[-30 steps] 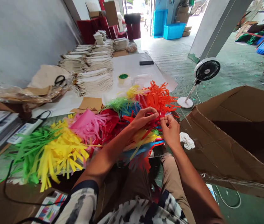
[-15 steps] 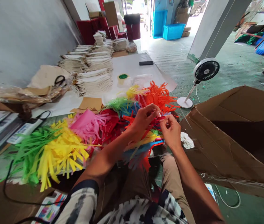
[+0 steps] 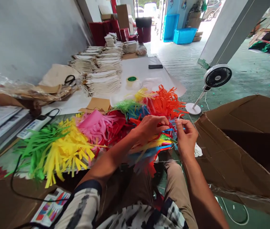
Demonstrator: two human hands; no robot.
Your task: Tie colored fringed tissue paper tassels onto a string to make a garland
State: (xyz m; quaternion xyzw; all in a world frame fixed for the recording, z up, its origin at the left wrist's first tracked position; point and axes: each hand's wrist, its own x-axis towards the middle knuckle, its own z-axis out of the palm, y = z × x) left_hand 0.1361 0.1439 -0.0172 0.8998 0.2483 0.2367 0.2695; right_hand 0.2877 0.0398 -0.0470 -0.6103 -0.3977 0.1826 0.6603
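My left hand [image 3: 152,125] is closed at the edge of the multicoloured paper fringe [image 3: 165,140], its fingertips pinching the top of the strips. Just to its right, my right hand [image 3: 186,132] is raised with thumb and forefinger pressed together on a small white strip [image 3: 179,117]. A narrow gap separates the two hands. Red, blue, green and yellow strips hang below them, partly over my lap. Behind the hands lies a bunch of orange paper fringe [image 3: 163,101]. Pink fringe [image 3: 95,124], yellow fringe [image 3: 69,149] and green fringe [image 3: 38,146] spread to the left.
Stacks of whitish cloth [image 3: 104,82] stand on the table's left side. A tape roll [image 3: 131,81], black scissors [image 3: 69,80] and a dark phone-like slab [image 3: 155,66] lie there too. A power strip [image 3: 33,126] sits left, a white fan [image 3: 218,76] and large cardboard box [image 3: 225,152] right.
My hands have drawn apart: the right has moved right and slightly down, carrying the white strip. My left hand stays by the fringe, a little lower. The view has shifted slightly left.
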